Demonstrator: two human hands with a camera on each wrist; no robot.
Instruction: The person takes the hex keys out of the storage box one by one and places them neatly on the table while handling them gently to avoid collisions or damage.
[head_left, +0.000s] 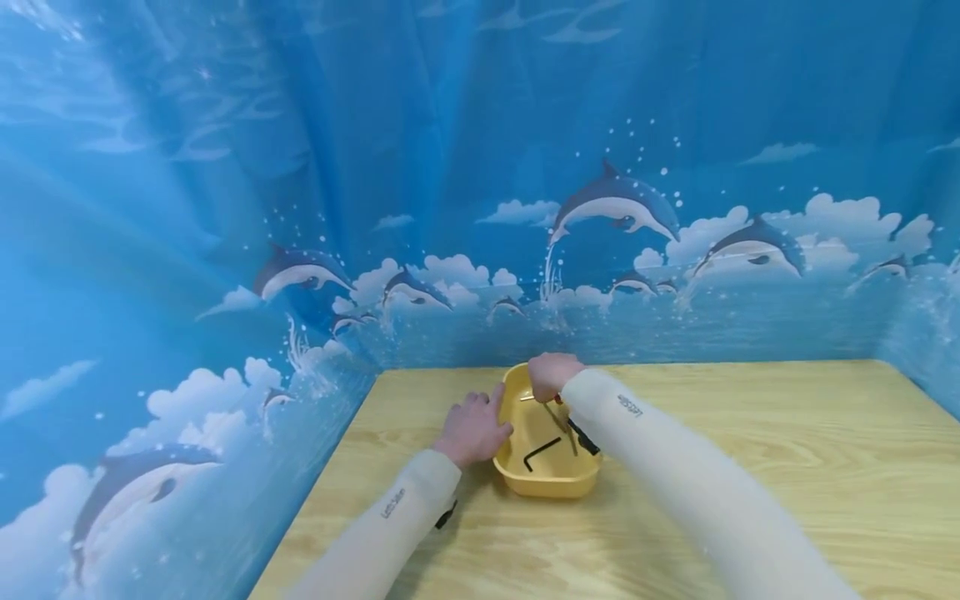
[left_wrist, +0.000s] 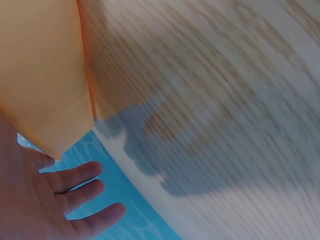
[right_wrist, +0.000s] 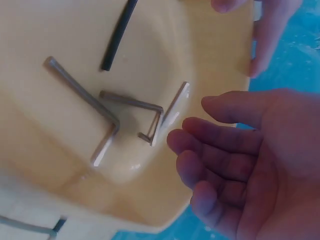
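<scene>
A yellow plastic basin [head_left: 551, 486] stands on the table with several L-shaped hex keys in it. One black hex key [head_left: 542, 452] lies toward the near end; a grey hex key [right_wrist: 82, 92] and smaller overlapping grey ones [right_wrist: 132, 101] rest toward the far end. My left hand [head_left: 472, 429] holds the basin's left wall, thumb over the inside and index finger along the outside, other fingers spread straight in the left wrist view. Over the far right part of the basin hovers my right hand [right_wrist: 240, 165], fingers loosely bent beside the small grey keys, nothing between them.
The wood-grain table [head_left: 750, 433] extends to the right and in front of the basin. A blue dolphin-print curtain [head_left: 480, 167] borders the table at the back and left. Outside the basin, a thin grey rod [right_wrist: 27, 224] shows in the right wrist view.
</scene>
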